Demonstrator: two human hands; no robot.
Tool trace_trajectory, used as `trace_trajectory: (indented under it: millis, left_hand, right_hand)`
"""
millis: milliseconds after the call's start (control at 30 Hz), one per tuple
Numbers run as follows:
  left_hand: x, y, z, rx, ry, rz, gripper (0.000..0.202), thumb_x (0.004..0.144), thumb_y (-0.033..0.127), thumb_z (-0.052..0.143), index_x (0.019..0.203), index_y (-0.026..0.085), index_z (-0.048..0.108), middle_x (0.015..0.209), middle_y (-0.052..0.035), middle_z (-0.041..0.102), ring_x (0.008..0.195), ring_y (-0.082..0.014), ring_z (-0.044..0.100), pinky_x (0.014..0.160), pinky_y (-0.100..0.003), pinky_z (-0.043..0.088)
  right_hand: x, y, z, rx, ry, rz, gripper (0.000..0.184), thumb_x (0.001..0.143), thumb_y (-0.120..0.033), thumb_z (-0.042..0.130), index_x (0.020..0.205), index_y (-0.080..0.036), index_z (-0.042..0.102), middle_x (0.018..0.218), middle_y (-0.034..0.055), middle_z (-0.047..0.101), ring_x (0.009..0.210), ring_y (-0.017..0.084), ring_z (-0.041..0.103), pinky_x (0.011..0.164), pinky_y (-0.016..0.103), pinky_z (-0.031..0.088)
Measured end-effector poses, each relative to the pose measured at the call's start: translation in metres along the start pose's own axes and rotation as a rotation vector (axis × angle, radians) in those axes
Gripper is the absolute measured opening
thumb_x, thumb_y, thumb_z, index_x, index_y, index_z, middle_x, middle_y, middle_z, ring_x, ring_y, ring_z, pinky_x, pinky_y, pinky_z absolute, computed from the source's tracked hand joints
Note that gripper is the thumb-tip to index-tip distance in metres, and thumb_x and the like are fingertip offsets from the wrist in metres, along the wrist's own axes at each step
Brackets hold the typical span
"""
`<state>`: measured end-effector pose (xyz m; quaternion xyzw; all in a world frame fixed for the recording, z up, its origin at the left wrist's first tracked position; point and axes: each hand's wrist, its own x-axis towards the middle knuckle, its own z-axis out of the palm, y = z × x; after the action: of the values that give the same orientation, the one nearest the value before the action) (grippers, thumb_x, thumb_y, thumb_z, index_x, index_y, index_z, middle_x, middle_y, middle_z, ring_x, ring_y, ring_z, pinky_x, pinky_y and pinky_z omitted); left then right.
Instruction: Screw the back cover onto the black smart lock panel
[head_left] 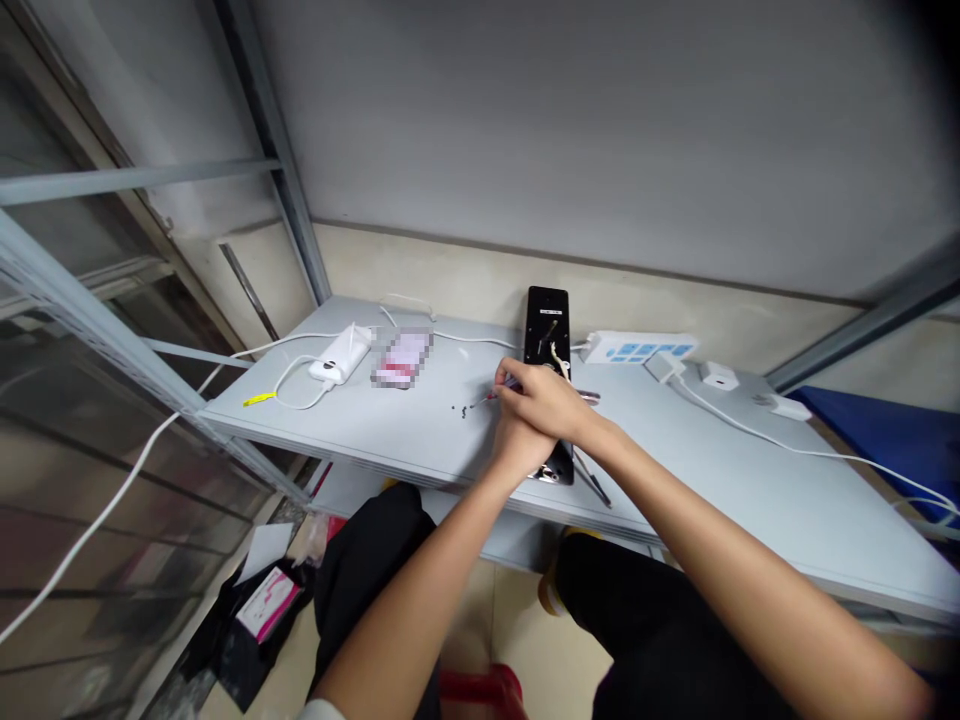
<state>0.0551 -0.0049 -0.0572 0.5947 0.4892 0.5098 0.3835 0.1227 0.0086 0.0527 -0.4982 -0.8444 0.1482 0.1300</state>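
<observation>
Head view showed the black phone (547, 322) lying face down near the middle of the grey table (750, 500). The right hand (551, 400) lay across the phone, fingers curled tight round a thin screwdriver (489, 396) that pointed left of the phone. The left hand (521, 452) pressed on the phone's near end, mostly covered; its grip could not be told. Tiny screws (457, 409) lay just left of the phone, and a power strip (637, 348) lay to its right.
</observation>
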Motion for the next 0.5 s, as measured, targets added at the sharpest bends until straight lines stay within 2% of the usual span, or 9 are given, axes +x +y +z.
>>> trace_trajectory:
  millis: [100, 167, 233, 300, 400, 500]
  left_hand:
    - [-0.005, 0.009, -0.012, 0.026, -0.04, 0.066, 0.047, 0.102, 0.017, 0.066, 0.148, 0.015, 0.063, 0.159, -0.0217, 0.062, 0.152, -0.0416, 0.057, 0.128, -0.046, 0.046]
    - [-0.009, 0.015, -0.022, -0.011, -0.03, 0.002, 0.054, 0.098, 0.02, 0.074, 0.15, 0.018, 0.062, 0.151, -0.0208, 0.068, 0.146, -0.0394, 0.062, 0.122, -0.044, 0.051]
    - [-0.011, 0.019, -0.034, 0.009, -0.015, -0.109, 0.048, 0.094, 0.024, 0.081, 0.14, 0.019, 0.067, 0.138, -0.021, 0.073, 0.136, -0.0403, 0.068, 0.117, -0.047, 0.053]
    - [-0.012, 0.021, -0.046, 0.085, -0.007, -0.187, 0.032, 0.093, 0.024, 0.081, 0.123, 0.02, 0.072, 0.123, -0.0183, 0.077, 0.122, -0.0386, 0.073, 0.111, -0.048, 0.054]
    - [-0.011, 0.022, -0.062, 0.159, -0.015, -0.187, 0.01, 0.095, 0.021, 0.076, 0.104, 0.023, 0.073, 0.105, -0.0107, 0.079, 0.102, -0.0304, 0.076, 0.099, -0.041, 0.056]
    - [-0.008, 0.025, -0.075, 0.197, -0.004, -0.175, 0.011, 0.093, 0.012, 0.072, 0.094, 0.023, 0.07, 0.095, -0.0059, 0.078, 0.086, -0.0237, 0.073, 0.087, -0.035, 0.055]
  right_hand:
    - [0.0, 0.006, -0.001, 0.107, 0.047, -0.011, 0.008, 0.1, -0.026, 0.058, 0.103, -0.023, 0.064, 0.096, 0.0071, 0.08, 0.087, 0.025, 0.071, 0.079, 0.032, 0.042]
    - [-0.003, 0.011, -0.005, 0.198, 0.111, -0.002, 0.007, 0.098, -0.028, 0.059, 0.1, -0.024, 0.064, 0.091, 0.005, 0.078, 0.083, 0.024, 0.07, 0.078, 0.033, 0.044]
    - [-0.008, 0.017, -0.01, 0.292, 0.212, 0.03, 0.008, 0.096, -0.031, 0.062, 0.097, -0.023, 0.065, 0.089, 0.0038, 0.076, 0.081, 0.023, 0.068, 0.079, 0.034, 0.046]
    - [-0.016, 0.024, -0.015, 0.403, 0.326, 0.071, 0.012, 0.093, -0.034, 0.065, 0.096, -0.023, 0.066, 0.09, 0.0037, 0.074, 0.082, 0.022, 0.067, 0.08, 0.034, 0.047]
    - [-0.029, 0.036, -0.019, 0.586, 0.473, 0.137, 0.019, 0.088, -0.039, 0.071, 0.094, -0.022, 0.066, 0.084, 0.0015, 0.068, 0.076, 0.019, 0.06, 0.074, 0.033, 0.045]
    - [-0.04, 0.048, -0.017, 0.744, 0.536, 0.19, 0.02, 0.085, -0.04, 0.074, 0.09, -0.023, 0.065, 0.072, -0.0032, 0.058, 0.063, 0.015, 0.048, 0.063, 0.031, 0.037]
